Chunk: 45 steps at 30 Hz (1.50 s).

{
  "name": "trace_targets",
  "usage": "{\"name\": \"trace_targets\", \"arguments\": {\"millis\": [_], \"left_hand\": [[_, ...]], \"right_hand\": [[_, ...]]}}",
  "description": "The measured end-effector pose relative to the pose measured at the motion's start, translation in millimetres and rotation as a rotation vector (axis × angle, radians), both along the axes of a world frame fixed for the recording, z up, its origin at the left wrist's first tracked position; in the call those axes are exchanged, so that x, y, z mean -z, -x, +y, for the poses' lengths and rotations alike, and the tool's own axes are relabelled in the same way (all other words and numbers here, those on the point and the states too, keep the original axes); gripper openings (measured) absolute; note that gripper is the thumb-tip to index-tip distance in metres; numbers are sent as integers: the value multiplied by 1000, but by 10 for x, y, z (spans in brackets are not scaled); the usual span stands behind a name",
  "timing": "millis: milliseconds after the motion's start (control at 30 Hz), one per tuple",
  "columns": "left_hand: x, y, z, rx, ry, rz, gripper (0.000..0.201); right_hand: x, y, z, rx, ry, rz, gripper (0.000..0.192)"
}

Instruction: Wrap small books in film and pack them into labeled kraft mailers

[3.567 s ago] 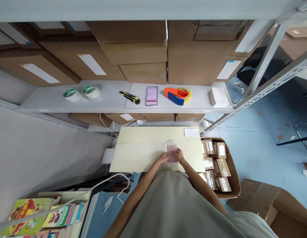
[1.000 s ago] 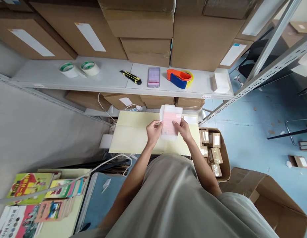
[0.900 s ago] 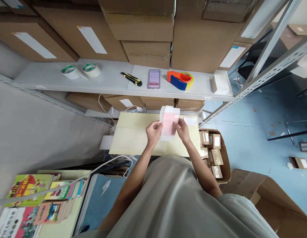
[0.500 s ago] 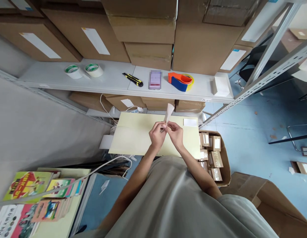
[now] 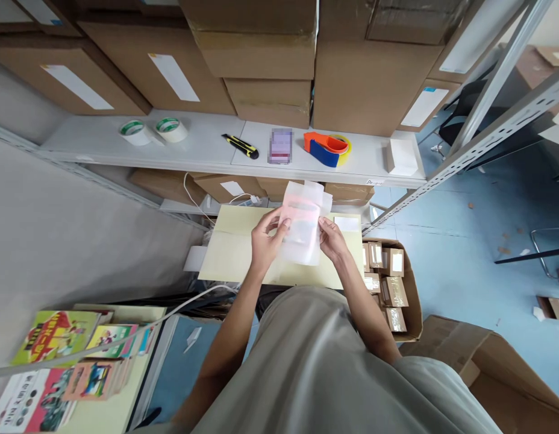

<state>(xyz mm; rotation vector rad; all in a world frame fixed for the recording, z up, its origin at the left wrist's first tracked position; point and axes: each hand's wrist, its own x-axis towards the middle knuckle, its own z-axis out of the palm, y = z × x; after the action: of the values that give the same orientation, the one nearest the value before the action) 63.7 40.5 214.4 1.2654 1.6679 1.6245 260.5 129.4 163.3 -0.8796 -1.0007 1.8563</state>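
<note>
Translucent bag: the clear plastic bag (image 5: 302, 226) with a pinkish card or label inside is flat-on to the camera again; half a second ago it was turned edge-on, a thin sliver between the fingertips.
Left hand: left hand (image 5: 264, 240) pinches the bag's left edge, fingers (image 5: 284, 224) closed on it, thumb in front.
Right hand: right hand (image 5: 332, 239) grips the right edge the same way, so both hands are grasping the bag.
Where it is: held up in the air above the cream surface (image 5: 234, 253), not touching it, a bit higher than before.
What that looks like: my guess is the bag got flipped and spread out, maybe to check or open it.
Edges: shelf (image 5: 207, 154) lip sits just beyond the bag's top; tape dispenser (image 5: 327, 149) and utility knife (image 5: 240, 146) are up there, well apart from the hands.
Open room: plenty of bare surface left of the hands; box of small parcels (image 5: 390, 277) crowds the right edge.
</note>
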Motion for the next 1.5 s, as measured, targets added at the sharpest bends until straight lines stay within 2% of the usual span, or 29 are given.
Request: {"name": "trace_targets", "arguments": {"millis": [100,300,367,467,567,633,700,833,900,1033,1367,1500], "left_hand": [[21,31,1,31,28,-27,60],[-115,-79,-49,-110,-26,449,27],[-169,-189,-71,-42,4,521,25],[-187,-359,-95,37,106,536,37],[-129,-421,-95,-4,151,432,37],[-77,-379,-79,-33,145,282,32],[-34,-289,-51,-23,147,37,27],[18,-82,4,62,178,-486,42],[34,-8,9,79,210,-619,46],[74,73,-17,110,255,-687,47],[165,236,-135,207,315,-719,56],[233,362,-224,160,334,-691,58]], "right_hand": [[56,20,-5,3,-3,-25,57],[-21,-5,-9,3,61,-18,62],[-89,31,-53,16,66,-14,63],[-197,136,-174,82,54,-1,60],[-299,228,-308,127,17,-4,57],[-349,241,-361,107,-39,-16,55],[-364,202,-363,130,-120,-56,52],[-282,30,-255,416,-243,-219,52],[-221,-50,-208,408,-230,-257,63],[-163,-96,-230,175,-128,-227,73],[-158,159,-326,18,-93,-257,69],[-43,317,-389,-39,-82,-306,71]]}}
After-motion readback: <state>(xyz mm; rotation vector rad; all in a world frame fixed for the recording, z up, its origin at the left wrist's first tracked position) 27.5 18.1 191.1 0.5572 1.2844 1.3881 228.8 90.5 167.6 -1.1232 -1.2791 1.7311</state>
